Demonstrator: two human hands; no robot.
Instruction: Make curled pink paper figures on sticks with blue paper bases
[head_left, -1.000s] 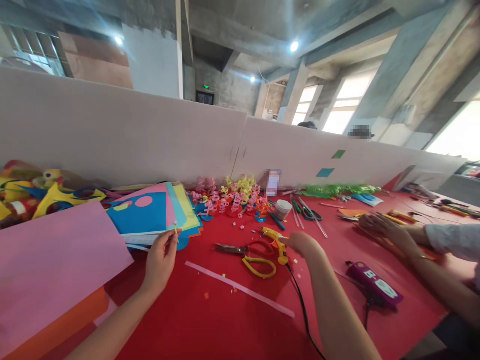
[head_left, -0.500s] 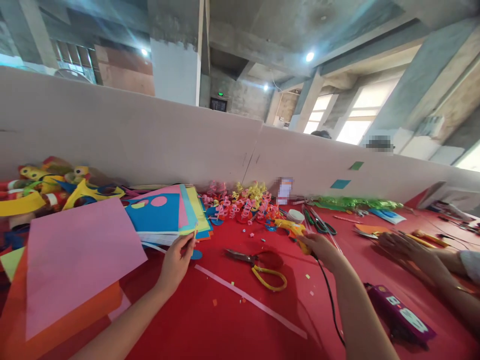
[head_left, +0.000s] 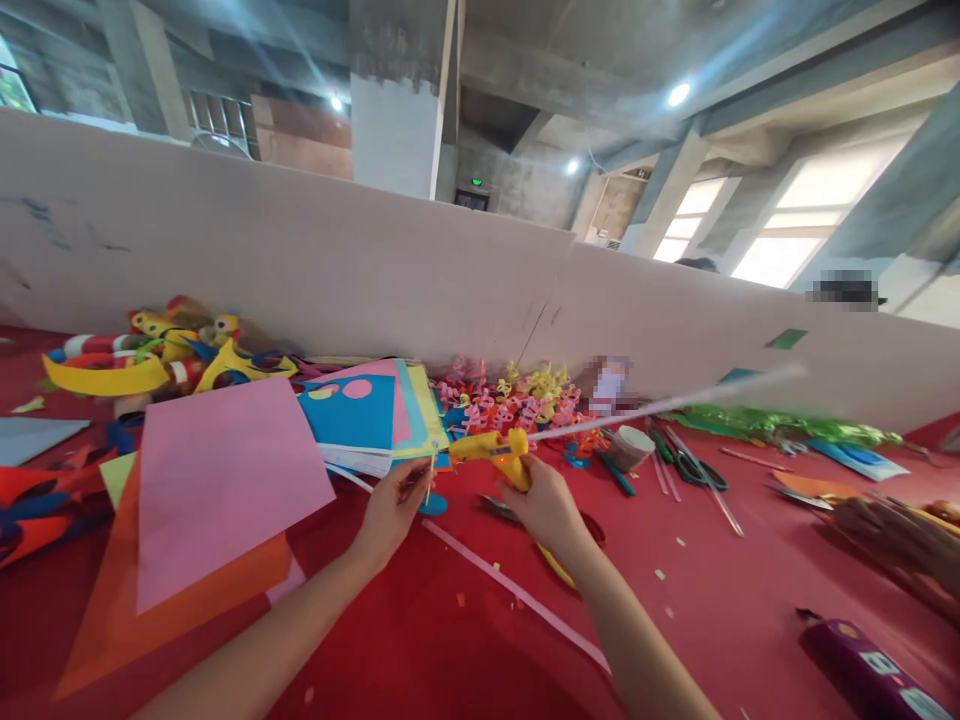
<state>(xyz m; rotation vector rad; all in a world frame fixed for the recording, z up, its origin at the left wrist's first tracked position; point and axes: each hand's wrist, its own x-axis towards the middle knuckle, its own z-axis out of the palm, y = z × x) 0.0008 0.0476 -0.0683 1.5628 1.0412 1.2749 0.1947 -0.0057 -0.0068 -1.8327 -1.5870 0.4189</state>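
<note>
Right hand (head_left: 546, 508) grips yellow glue gun (head_left: 495, 450); left hand (head_left: 391, 510) pinches thin stick (head_left: 429, 482), blurred.

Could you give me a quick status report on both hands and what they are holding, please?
Right hand grips yellow glue gun, nozzle toward left hand. Left pinches thin stick. Scissors beneath right hand.

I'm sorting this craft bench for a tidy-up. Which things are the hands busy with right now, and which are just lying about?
In hand:
- yellow glue gun, held in the right hand
- thin yellow stick, pinched in the left hand

Lying about:
- pink sheet
- coloured paper stack
- paper curls
- green scissors
- pink strip
- tape roll
</note>
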